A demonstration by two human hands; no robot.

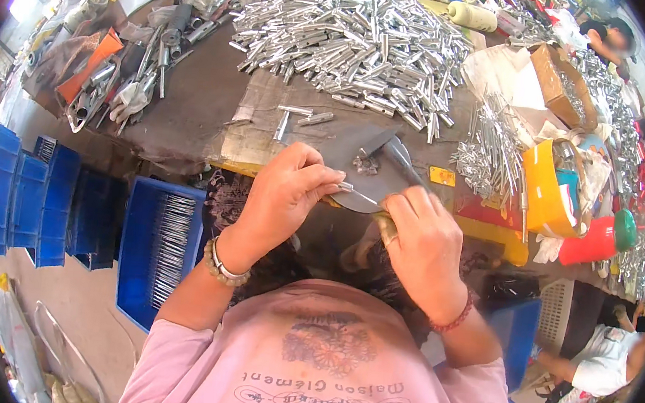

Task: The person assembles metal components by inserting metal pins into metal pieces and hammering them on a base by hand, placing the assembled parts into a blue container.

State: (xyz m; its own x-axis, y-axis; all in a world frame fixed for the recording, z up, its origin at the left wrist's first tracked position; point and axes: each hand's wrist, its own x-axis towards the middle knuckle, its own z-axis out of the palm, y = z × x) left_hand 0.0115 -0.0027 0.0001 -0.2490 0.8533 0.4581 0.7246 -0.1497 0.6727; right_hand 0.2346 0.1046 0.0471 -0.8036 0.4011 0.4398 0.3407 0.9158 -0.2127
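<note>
Just over the table's near edge, my left hand (280, 193) pinches a short silvery metal tube (346, 187) between thumb and fingers. A thin metal rod (368, 199) runs from the tube toward my right hand (428, 247), whose fingertips grip its other end. Tube and rod appear to meet; how far one enters the other is too small to tell. Behind my hands, a dark hammer (400, 159) lies over a dark round plate (339, 145), beside some small metal bits (365, 163). Loose metal tubes (316, 118) lie left of the plate.
A large heap of metal tubes (346, 40) covers the table's far middle. Thin rods (490, 152), a yellow container (545, 192) and a red container (589, 243) stand to the right. A blue bin (131, 249) holds rods at lower left. Another person (604, 359) works at far right.
</note>
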